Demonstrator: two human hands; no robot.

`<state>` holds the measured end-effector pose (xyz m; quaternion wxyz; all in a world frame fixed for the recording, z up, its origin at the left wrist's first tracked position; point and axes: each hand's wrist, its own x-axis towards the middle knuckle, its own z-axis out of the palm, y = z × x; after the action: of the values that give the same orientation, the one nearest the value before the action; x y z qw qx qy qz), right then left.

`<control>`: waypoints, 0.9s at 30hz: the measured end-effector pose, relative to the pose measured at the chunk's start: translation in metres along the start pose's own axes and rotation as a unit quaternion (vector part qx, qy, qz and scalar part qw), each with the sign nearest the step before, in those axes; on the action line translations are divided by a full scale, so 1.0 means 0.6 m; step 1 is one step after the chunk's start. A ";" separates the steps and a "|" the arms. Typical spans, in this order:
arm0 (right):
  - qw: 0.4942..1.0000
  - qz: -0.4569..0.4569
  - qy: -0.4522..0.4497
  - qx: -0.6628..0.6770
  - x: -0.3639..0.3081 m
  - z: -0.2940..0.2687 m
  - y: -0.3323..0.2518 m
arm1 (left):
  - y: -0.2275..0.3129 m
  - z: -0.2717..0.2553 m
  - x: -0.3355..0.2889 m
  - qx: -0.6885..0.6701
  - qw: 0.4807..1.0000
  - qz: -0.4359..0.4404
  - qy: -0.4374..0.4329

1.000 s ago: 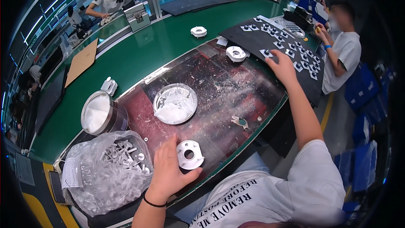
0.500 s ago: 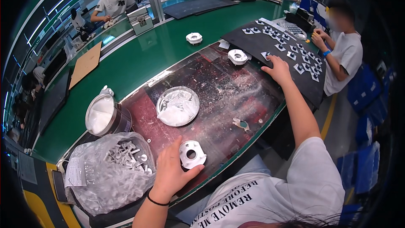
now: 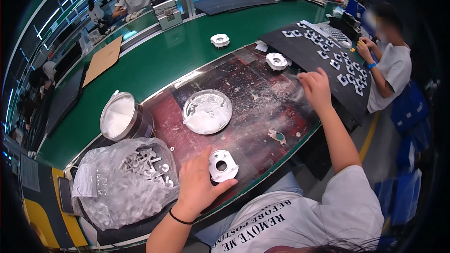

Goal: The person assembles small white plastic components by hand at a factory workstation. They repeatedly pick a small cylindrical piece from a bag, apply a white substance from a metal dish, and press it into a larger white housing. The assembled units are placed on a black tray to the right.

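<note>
A round white plastic housing [image 3: 229, 172] with a dark centre hole lies near the table's front edge. My left hand [image 3: 197, 180] curves around its left side, thumb and index finger spread along its edges and not closing on it. Above the table's right side, my right hand [image 3: 317, 89] has its thumb and fingertips pinched together. A small silvery plate appears to be between them, blurred and mostly hidden. Just beyond that hand, another white housing [image 3: 277, 61] sits by a black board [image 3: 300, 49] with rows of small silvery plates [image 3: 349, 69] with dark centres.
A clear bag [image 3: 112, 197] of white plastic pieces lies at left, beside a tub [image 3: 123, 116] of white material. A round dish [image 3: 207, 112] with a plastic film stands mid-table. A third housing [image 3: 220, 40] is on the green surface. Co-workers [image 3: 391, 61] sit at right and far left.
My right hand has drawn back from the board toward me, its fingers now pinched; the plate under them is gone from its spot. My left hand stays by the housing. The view has shifted slightly.
</note>
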<state>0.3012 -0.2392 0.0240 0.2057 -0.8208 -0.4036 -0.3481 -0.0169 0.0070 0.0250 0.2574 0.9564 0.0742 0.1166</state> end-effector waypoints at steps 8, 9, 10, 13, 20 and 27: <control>0.810 0.043 -0.269 0.520 0.012 -0.042 -0.216 | -0.013 -0.025 -0.008 -0.105 0.993 -0.054 0.012; 0.747 0.084 -0.308 0.584 0.009 -0.036 -0.234 | -0.017 -0.026 -0.005 -0.128 0.990 -0.058 0.009; 0.675 0.124 -0.343 0.642 0.009 -0.029 -0.250 | -0.020 -0.025 -0.002 -0.199 0.977 -0.077 -0.013; 0.613 0.103 -0.453 0.639 0.031 -0.015 -0.286 | -0.016 -0.031 0.000 -0.259 0.961 -0.099 -0.019; 0.637 -0.123 -0.537 0.540 0.087 0.031 -0.322 | -0.024 -0.039 0.002 -0.134 0.991 -0.005 -0.025; 0.601 -0.197 -0.599 0.491 0.109 0.042 -0.354 | -0.023 -0.022 0.008 -0.098 0.993 0.028 -0.067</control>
<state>0.1685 -0.0641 0.0672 0.2161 -0.5210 -0.6985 0.4404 -0.0167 0.0260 0.0298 0.3510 0.9339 0.0184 0.0657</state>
